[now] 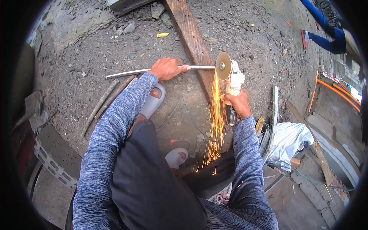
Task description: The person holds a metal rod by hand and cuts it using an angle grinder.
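My left hand (168,69) is closed around a thin metal bar (128,73), with its thumb pointing right along it. The bar lies across a weathered wooden beam (190,36). My right hand (239,102) grips an angle grinder (234,78) by its body. The grinder's round cutting disc (223,66) meets the right end of the bar. A stream of orange sparks (216,122) falls from that contact toward me, past my right forearm. Part of the grinder's handle is hidden by my fingers.
Wooden sticks (103,97) lie beside my left forearm. My sandalled foot (154,101) is close below the bar. To the right are a long metal profile (274,115), a white sheet (290,142) and orange pipes (339,92). Another person's leg (326,41) shows at upper right.
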A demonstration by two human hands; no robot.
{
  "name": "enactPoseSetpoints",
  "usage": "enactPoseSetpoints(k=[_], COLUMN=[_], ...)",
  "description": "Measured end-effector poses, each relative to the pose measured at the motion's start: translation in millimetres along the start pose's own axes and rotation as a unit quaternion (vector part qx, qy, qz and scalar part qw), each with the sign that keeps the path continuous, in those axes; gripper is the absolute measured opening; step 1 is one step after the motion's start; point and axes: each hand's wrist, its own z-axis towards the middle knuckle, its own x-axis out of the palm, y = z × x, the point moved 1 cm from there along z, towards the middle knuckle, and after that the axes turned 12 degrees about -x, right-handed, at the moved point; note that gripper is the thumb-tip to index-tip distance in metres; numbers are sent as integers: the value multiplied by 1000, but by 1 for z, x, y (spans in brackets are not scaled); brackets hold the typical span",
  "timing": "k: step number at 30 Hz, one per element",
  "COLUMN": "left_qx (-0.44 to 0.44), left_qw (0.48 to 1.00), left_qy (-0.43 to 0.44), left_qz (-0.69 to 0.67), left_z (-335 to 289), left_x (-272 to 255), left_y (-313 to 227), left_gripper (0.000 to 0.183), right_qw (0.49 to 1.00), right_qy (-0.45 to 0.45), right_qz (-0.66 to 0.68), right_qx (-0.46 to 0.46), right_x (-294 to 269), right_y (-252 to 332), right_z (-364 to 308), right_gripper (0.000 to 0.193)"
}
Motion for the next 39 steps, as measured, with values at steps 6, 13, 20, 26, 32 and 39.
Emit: enactPoseSetpoints(k=[6, 13, 20, 26, 32, 39], left_qx=[6, -7, -15, -14, -22, -11], left_qw=[1000, 998, 998, 998, 999, 1000], left_qy=[3, 44, 45, 37, 23, -15], left_qz=[-13, -34, -30, -38, -10, -4], left_z=[0, -1, -2, -1, -5, -7], left_x=[-2, -6, -8, -6, 0, 0], left_y=[-1, -4, -4, -3, -4, -6], left_gripper=[91, 96, 97, 95, 94, 91], right_qw=[999, 999, 999, 996, 1000, 998], right_qy=[-4, 6, 4, 10, 13, -3], right_qz=[-7, -23, -25, -44, 18, 9], right_qx=[-37, -41, -43, -72, -16, -63], right_x=[0, -5, -2, -4, -1, -1], right_y=[-9, -9, -12, -7, -5, -11], right_z=[8, 5, 14, 6, 8, 9], right_gripper=[32, 33, 31, 30, 29, 30])
